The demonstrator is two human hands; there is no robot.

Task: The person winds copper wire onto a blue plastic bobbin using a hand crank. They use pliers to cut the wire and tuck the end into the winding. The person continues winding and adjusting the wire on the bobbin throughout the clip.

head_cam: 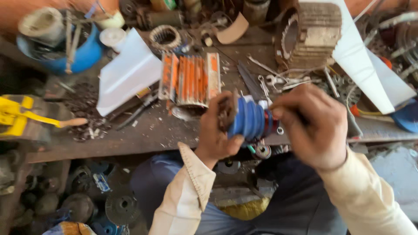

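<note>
My left hand (pixel 219 130) grips the left end of a blue ribbed motor housing (pixel 249 121), held over the front edge of the workbench (pixel 143 132). Fingers of my right hand (pixel 314 126) pinch at the housing's right end, where dark windings and a red part show. Both hands are blurred by motion. Below the housing, a small round metal part (pixel 262 151) hangs near the bench edge.
An orange finned motor body (pixel 189 79) lies on the bench behind my hands, with a white folded sheet (pixel 126 74) to its left. A rusty stator core (pixel 310 35) stands at the back right. Spanners (pixel 272 80), a blue tub (pixel 80 54) and a yellow tool (pixel 17 114) surround them.
</note>
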